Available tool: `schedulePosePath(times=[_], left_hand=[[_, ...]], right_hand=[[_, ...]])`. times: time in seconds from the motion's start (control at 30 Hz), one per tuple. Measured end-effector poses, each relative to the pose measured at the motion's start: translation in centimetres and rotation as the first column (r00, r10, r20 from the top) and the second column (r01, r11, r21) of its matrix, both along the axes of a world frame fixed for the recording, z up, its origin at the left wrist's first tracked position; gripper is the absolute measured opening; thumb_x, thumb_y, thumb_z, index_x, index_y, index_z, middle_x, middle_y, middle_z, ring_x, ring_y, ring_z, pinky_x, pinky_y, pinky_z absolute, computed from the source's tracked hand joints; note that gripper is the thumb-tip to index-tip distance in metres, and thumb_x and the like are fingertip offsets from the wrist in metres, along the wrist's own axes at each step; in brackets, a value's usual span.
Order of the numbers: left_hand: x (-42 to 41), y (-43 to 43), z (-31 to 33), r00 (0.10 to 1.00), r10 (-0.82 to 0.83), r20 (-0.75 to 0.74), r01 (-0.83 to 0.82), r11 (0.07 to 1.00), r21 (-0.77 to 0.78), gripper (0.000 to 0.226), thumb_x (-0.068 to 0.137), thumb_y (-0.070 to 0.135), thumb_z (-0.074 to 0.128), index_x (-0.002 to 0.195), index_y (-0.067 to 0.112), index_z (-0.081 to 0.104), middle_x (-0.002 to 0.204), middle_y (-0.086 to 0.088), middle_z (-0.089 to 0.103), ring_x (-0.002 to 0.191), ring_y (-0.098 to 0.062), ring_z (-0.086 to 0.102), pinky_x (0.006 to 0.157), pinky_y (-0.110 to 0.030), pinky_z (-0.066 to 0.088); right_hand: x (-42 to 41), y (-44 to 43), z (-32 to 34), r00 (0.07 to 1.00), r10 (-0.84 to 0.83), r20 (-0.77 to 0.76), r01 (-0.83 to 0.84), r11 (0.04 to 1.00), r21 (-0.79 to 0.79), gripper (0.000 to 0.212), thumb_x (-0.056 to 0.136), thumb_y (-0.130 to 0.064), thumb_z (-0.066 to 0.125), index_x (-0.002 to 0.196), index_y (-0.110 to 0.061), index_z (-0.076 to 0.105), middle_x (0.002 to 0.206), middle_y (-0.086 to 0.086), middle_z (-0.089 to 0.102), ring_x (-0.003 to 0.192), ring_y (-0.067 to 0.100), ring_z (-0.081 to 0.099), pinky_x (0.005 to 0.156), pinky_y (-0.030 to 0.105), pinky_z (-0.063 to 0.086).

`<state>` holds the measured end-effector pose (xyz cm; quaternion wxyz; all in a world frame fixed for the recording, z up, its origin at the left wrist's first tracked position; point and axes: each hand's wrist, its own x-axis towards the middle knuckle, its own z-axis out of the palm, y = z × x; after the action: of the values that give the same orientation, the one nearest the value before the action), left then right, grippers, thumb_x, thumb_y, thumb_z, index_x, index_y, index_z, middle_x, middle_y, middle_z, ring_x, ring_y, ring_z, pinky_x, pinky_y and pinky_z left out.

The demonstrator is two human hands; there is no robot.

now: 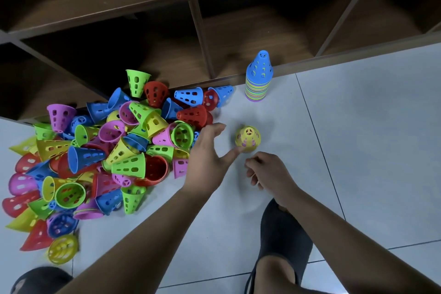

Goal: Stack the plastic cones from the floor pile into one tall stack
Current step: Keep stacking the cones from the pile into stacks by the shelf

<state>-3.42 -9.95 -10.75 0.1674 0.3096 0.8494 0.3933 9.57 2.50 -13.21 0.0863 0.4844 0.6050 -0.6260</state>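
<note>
Cones blur at lower left; your left hand, spread open, thumb touching a yellow cone; right hand loosely curled, empty

Your cone pile along shelf foot: moulded plastic, perforated, smooth, slight sheen. Stack at shelf edge: same plastic, thin rims layered. Yellow cone: same plastic, semi-glossy. Floor: pale tile, smooth, soft gloss, dark grout lines. Shelf unit: dark wood grain, matt. Your shoe: dark, matt, cloth-like.
</note>
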Motion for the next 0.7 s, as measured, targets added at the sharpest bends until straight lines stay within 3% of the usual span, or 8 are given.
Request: schedulePosePath(times=[0.17,0.23,0.3,0.47,0.6,0.7], left_hand=[[-3.6,-4.9,0.5,0.983,0.018,-0.182,-0.037,0.994,-0.101,0.044,0.089,0.035,0.085,0.125,0.021,0.063,0.12,0.008,0.063,0.1,-0.014,0.065,0.079,-0.034,0.059],[-5.2,-6.3,0.6,0.963,0.009,-0.268,-0.058,0.983,-0.177,0.048,0.085,0.033,0.087,0.126,0.02,0.063,0.124,0.005,0.063,0.11,-0.017,0.06,0.087,-0.041,0.058],[-6.8,-7.2,0.7,0.943,-0.023,-0.332,-0.06,0.97,-0.238,0.059,0.081,0.033,0.089,0.131,0.02,0.061,0.13,0.004,0.062,0.121,-0.022,0.054,0.097,-0.047,0.052],[-9.7,-7.0,0.9,0.945,-0.184,-0.269,0.042,0.888,-0.458,0.095,0.073,0.053,0.09,0.152,0.032,0.042,0.148,0.008,0.051,0.141,-0.023,0.04,0.111,-0.05,0.041],[-10.5,-6.4,0.3,0.908,-0.301,-0.291,0.107,0.84,-0.532,0.097,0.075,0.062,0.083,0.156,0.031,0.04,0.15,0.004,0.053,0.146,-0.026,0.036,0.114,-0.056,0.036],[-10.8,-5.8,-0.2,0.901,-0.309,-0.303,0.096,0.825,-0.557,0.094,0.076,0.056,0.087,0.154,0.032,0.041,0.152,0.003,0.054,0.148,-0.025,0.035,0.115,-0.054,0.033]], right_hand=[[-1.7,-2.7,-1.0,0.964,0.259,-0.067,-0.242,0.951,0.191,0.011,0.092,-0.027,0.066,0.082,-0.022,0.067,0.075,-0.006,0.073,0.058,0.009,0.061,0.06,0.028,0.051],[-2.6,-3.9,-2.0,0.935,0.345,-0.081,-0.307,0.903,0.299,0.006,0.091,-0.031,0.072,0.091,-0.026,0.069,0.082,-0.01,0.072,0.072,0.006,0.064,0.073,0.029,0.055],[-3.8,-5.1,-2.8,0.889,0.451,-0.078,-0.384,0.828,0.408,0.02,0.089,-0.035,0.074,0.107,-0.026,0.07,0.095,-0.009,0.07,0.085,0.011,0.066,0.08,0.034,0.056],[-6.3,-7.5,-4.2,0.706,0.707,0.033,-0.57,0.54,0.619,0.05,0.089,-0.038,0.071,0.134,-0.027,0.053,0.127,-0.003,0.052,0.121,0.023,0.051,0.088,0.042,0.053],[-8.0,-8.6,-5.6,0.64,0.753,0.155,-0.607,0.371,0.702,0.053,0.088,-0.039,0.074,0.134,-0.024,0.053,0.128,-0.001,0.051,0.121,0.025,0.054,0.099,0.042,0.05],[-9.0,-9.0,-6.6,0.607,0.763,0.222,-0.637,0.3,0.71,0.059,0.087,-0.039,0.077,0.138,-0.023,0.052,0.131,0.002,0.056,0.12,0.027,0.056,0.1,0.04,0.05]])
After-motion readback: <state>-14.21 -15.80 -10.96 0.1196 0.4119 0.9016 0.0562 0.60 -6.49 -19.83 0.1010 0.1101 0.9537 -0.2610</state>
